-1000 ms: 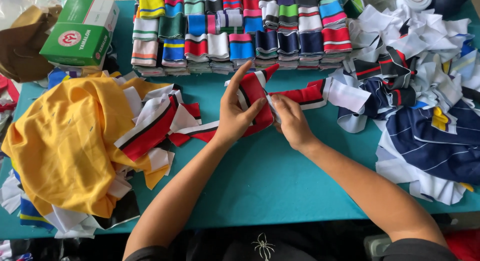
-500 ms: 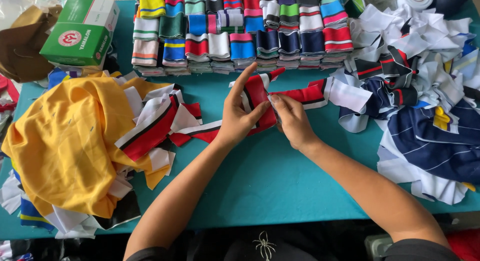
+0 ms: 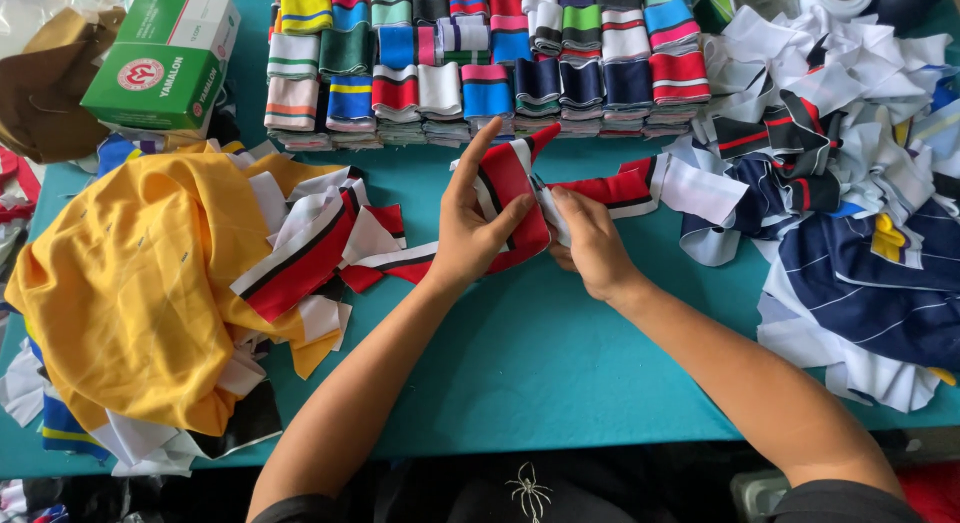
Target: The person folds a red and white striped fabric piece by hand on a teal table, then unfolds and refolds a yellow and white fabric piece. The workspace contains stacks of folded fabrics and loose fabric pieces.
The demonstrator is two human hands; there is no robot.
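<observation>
Teal bench [image 3: 560,383] carries yellow fabric [image 3: 130,283] at nine o'clock and striped folded cuffs [image 3: 480,58] at twelve. At centre, left hand [image 3: 475,228] and right hand [image 3: 590,248] both grip a red, white and black knit strip [image 3: 510,178].

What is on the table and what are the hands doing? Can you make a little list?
left hand: holds a red, white and black striped strip
right hand: grips the same strip from the other side
table: teal
far edge: rows of folded striped bands
left side: yellow cloth, green box
right side: navy and white fabric pile
</observation>
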